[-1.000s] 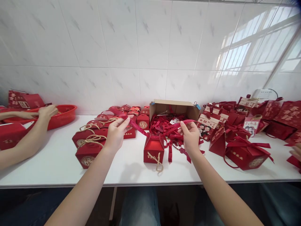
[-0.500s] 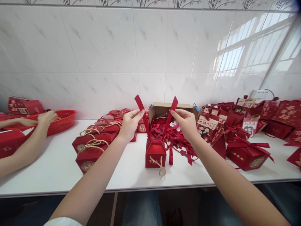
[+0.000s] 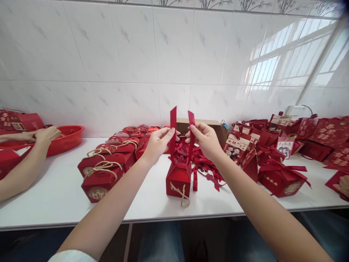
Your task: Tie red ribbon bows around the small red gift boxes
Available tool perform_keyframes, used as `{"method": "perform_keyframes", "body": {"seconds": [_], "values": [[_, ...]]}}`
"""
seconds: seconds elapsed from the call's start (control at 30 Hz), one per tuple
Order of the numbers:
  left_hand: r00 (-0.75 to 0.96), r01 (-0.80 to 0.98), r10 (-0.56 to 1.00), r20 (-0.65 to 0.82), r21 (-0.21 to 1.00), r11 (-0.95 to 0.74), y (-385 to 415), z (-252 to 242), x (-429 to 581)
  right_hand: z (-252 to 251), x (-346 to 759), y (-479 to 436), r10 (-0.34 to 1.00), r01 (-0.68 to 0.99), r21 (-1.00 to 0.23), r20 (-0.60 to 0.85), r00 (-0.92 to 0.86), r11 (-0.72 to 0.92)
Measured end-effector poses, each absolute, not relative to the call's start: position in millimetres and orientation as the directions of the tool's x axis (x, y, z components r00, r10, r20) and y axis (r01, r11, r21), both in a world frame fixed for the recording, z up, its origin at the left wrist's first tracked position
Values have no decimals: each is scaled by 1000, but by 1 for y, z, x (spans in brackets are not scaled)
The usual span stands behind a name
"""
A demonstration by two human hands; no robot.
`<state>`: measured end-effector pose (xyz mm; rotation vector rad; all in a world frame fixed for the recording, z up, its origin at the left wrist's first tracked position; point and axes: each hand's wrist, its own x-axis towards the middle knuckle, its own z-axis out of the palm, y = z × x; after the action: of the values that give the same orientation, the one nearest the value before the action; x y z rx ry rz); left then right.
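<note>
A small red gift box (image 3: 178, 180) stands on the white table in front of me, a twisted gold cord hanging down its near side. From its top rise two ends of a red ribbon (image 3: 173, 122). My left hand (image 3: 159, 143) pinches the left end between thumb and fingers. Between the thumb and fingers of my right hand (image 3: 204, 140) is the right end. Both hands are above the box, and the ribbon ends stand nearly upright, a short gap apart.
Red boxes with gold cords (image 3: 102, 178) are grouped at left. Behind my box lie loose red ribbons (image 3: 208, 171) and a cardboard carton (image 3: 215, 127). Gift bags and a bow-tied box (image 3: 283, 178) fill the right. Another person's hands work at a red basin (image 3: 69, 142); another hand shows far right.
My hands have come closer together, bringing the two ribbon ends from a wide V to nearly parallel. The view has shifted slightly, and a person's hand now shows at the right edge.
</note>
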<state>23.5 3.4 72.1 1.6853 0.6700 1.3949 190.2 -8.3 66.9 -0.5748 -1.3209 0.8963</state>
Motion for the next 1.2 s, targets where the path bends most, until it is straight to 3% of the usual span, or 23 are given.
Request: {"method": "perform_keyframes", "body": {"seconds": [0.2, 0.27, 0.43, 0.63, 0.7, 0.83, 0.93, 1.03, 1.2], "values": [[389, 71, 749, 536, 793, -604, -3, 80, 26, 70, 183, -16, 811, -272, -823, 554, -188, 500], [408, 78, 758, 508, 808, -584, -2, 79, 26, 69, 183, -19, 802, -216, -825, 562, -202, 523], [480, -43, 793, 377, 912, -408, 9, 70, 23, 59, 190, -20, 721, 71, -725, 661, -208, 685], [601, -137, 772, 209, 978, -158, 13, 66, 18, 49, 200, -20, 671, 116, -683, 648, -362, 722], [629, -131, 762, 155, 987, -93, 12, 68, 17, 50, 203, -22, 619, 226, -581, 679, -396, 782], [662, -146, 747, 70, 989, 36, 9, 70, 15, 52, 205, -25, 464, 489, -217, 752, -468, 845], [655, -119, 752, 75, 993, 4, 7, 69, 13, 51, 205, -23, 426, 556, -102, 759, -492, 825], [628, -48, 765, 146, 988, -149, 2, 69, 11, 45, 201, -21, 440, 523, -210, 820, -366, 826], [530, 128, 766, 363, 859, -495, -11, 70, 10, 33, 189, -19, 607, 251, -578, 793, -52, 776]]}}
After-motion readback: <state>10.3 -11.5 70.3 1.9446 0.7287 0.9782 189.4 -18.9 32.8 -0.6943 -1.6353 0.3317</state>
